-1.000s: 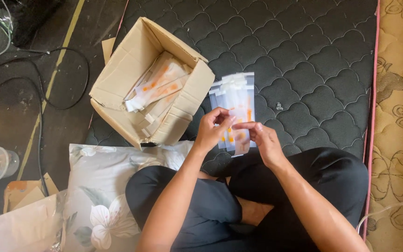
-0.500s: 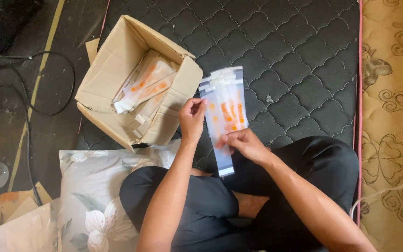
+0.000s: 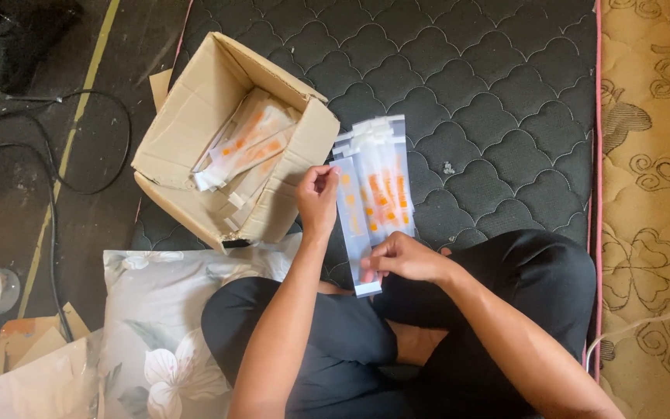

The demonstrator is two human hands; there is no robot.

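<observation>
Dark quilted mat [image 3: 467, 85] on floor, patterned tan rug [image 3: 653, 155] along right side. Person sits cross-legged on mat. Fan of clear plastic packets [image 3: 378, 186] with orange contents held over mat, just above knees. Left hand [image 3: 318, 200] pinches upper left edge of fan, fingers closed on it. Right hand [image 3: 405, 260] grips bottom end of one long packet, fingers closed. Open cardboard box [image 3: 195, 132] just left, holding what look like similar packets. Floral pillow [image 3: 157, 334] beside left knee.
</observation>
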